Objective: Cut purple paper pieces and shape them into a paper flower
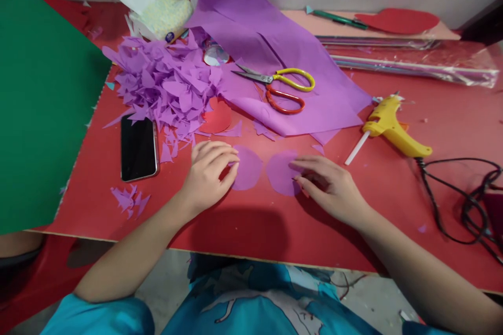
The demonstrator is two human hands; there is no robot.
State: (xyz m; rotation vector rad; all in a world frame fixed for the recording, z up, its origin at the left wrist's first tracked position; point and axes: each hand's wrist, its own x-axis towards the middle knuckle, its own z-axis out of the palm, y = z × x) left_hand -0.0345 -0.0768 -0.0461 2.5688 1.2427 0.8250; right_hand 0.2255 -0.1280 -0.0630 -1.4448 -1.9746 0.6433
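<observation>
Two round purple paper pieces lie side by side in front of me, with a narrow gap between them. My left hand (214,170) is closed, thumb and forefinger pinching the outer edge of the left paper circle (249,168). On the other side, my right hand (332,183) has its curled fingers and thumb at the outer edge of the right paper circle (281,174). Just beyond them are a red paper shape (218,116) and a pile of purple paper cut-outs (165,84). Scissors (271,79) with one yellow and one red handle rest on a large purple sheet (334,99).
A phone (138,149) lies left of my left hand, near purple scraps (129,201). At right stand a yellow glue gun (396,125) and its coiled black cord (471,204). A green board (43,110) covers the left side. Tissues (161,13) and a green pen (338,18) are behind.
</observation>
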